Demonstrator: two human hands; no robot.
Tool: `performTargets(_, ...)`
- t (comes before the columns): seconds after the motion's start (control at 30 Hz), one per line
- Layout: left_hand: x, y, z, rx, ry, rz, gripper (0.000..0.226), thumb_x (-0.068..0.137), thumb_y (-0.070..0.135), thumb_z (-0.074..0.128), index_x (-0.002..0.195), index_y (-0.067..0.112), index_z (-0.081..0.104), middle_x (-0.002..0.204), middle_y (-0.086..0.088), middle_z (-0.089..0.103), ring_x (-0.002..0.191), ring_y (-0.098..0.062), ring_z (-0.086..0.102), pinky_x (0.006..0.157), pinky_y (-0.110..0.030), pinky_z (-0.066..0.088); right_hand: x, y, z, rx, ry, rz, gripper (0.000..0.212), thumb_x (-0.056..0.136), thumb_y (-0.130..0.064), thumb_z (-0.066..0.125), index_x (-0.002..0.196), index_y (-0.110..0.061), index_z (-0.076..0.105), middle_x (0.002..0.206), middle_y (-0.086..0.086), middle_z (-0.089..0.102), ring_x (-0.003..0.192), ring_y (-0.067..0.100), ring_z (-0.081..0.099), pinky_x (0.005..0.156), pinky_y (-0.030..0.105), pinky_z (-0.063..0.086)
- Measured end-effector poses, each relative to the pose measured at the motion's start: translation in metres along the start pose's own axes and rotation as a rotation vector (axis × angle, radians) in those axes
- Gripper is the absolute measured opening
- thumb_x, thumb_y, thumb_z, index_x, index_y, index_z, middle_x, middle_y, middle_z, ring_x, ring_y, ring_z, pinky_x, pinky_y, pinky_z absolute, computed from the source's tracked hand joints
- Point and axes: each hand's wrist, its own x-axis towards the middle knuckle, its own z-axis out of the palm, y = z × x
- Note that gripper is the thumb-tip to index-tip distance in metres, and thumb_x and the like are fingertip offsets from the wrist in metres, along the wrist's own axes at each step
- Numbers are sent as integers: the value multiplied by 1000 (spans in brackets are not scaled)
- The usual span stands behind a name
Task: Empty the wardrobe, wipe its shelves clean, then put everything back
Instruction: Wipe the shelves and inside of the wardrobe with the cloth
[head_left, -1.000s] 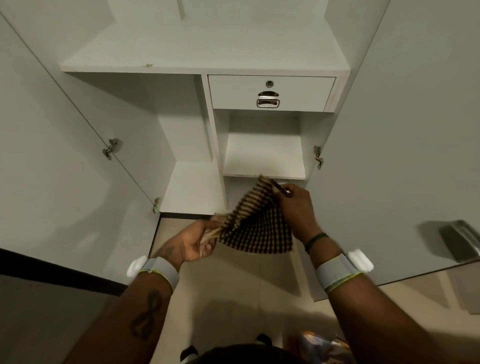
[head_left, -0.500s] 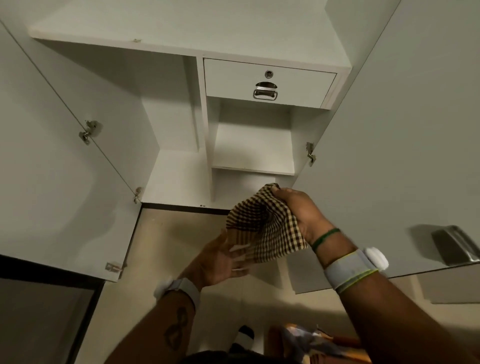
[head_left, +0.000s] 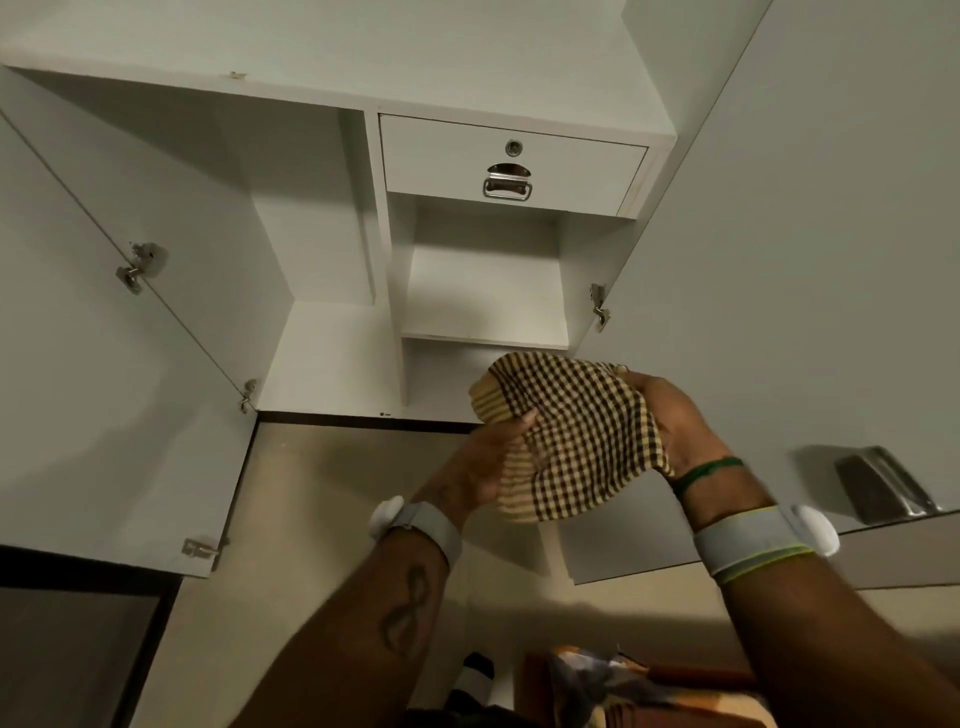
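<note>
While clutching cloth (head_left: 576, 436) in curled fingers of left hand (head_left: 480, 470) and right hand (head_left: 675, 415), faces shelves (head_left: 483, 340) seemingly emptied, apparently yet to be wiped and restocked.

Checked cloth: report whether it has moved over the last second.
Yes. The checked cloth has shifted right against the small shelf: earlier roughly centred below it, now below and beyond its right end.

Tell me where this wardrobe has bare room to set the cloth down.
Bare: the small shelf under the drawer, the compartment floor left of the divider, and the wide top shelf. Crowded: the low cubby beneath, where the left hand and right hand hold the checked cloth in front.
</note>
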Motion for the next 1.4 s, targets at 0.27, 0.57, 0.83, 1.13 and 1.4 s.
performTargets(0.27,-44,34,-46,142,135,-59,29,88,17,73,113,4,71,110,-15,73,95,-28,72,80,-38,60,34,40,-26,-62,-50,-8,23,97,-17,64,114,-2,68,112,17,71,101,30,67,94,45,56)
performTargets(0.57,-65,64,-60,88,469,47,28,105,7,46,89,-2,66,73,-14,71,56,-19,70,50,-24,57,46,49,-9,-216,-212,55,31,91,15,57,121,12,62,110,24,70,91,28,70,79,34,62)
performTargets(0.83,-75,90,-51,19,528,93,27,107,7,39,92,-1,59,61,-9,67,48,-16,66,43,-20,51,44,14,11,-121,-282,70,31,95,13,46,119,5,62,105,20,69,90,26,68,67,31,63)
performTargets(1.13,-86,75,-44,153,467,-16,14,89,-2,56,90,1,70,87,-16,73,72,-27,71,65,-33,61,47,29,2,-135,-238,157,35,98,9,41,127,5,60,105,19,70,91,26,67,81,34,58)
performTargets(1.4,-102,114,-23,108,259,210,16,99,8,54,104,7,69,91,-16,73,76,-25,71,71,-35,61,20,-23,16,-53,-410,36,31,98,9,43,118,0,64,103,16,70,83,22,71,67,29,62)
